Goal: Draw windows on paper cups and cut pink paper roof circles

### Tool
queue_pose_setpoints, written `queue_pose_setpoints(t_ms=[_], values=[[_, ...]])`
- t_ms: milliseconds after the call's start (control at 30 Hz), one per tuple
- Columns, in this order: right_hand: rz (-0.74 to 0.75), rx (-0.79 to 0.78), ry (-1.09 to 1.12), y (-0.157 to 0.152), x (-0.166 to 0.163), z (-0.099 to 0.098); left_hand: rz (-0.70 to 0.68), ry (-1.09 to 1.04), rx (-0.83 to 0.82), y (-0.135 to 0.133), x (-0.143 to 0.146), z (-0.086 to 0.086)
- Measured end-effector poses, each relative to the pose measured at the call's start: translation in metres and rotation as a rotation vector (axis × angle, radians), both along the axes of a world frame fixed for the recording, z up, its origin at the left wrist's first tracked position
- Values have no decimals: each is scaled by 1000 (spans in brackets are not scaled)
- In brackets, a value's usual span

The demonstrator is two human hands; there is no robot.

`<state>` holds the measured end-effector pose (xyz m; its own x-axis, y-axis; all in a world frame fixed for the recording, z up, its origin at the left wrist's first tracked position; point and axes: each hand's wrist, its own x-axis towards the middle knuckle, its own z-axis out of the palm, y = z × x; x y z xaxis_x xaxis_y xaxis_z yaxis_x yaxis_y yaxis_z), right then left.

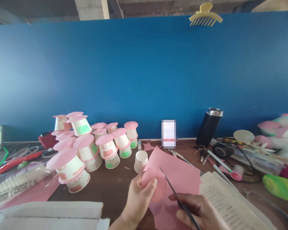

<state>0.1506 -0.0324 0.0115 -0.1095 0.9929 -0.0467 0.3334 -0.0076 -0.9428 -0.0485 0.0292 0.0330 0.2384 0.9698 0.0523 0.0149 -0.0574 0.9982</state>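
My left hand point(137, 200) is closed around a round pink paper disc point(154, 182), thumb pressed on its face. My right hand point(198, 213) grips a pair of scissors point(175, 193) whose thin dark blades point up and left to the edge of the disc. Under both hands lies a sheet of pink paper point(180, 174) on the brown table. Just behind the disc stands an upside-down white paper cup point(140, 161).
Stacked paper-cup houses with pink roofs point(86, 148) fill the left. A cardboard box point(50, 214) is at the front left, an open book point(228, 204) at the front right. A black flask point(208, 127), tape, pens and keys lie at the right, against a blue partition.
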Motion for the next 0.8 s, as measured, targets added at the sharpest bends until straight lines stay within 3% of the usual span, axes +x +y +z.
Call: queue_pose_setpoints(t_ms=[800], values=[[77, -35, 28, 0, 4, 2, -3, -38, -9, -1, 0, -4]])
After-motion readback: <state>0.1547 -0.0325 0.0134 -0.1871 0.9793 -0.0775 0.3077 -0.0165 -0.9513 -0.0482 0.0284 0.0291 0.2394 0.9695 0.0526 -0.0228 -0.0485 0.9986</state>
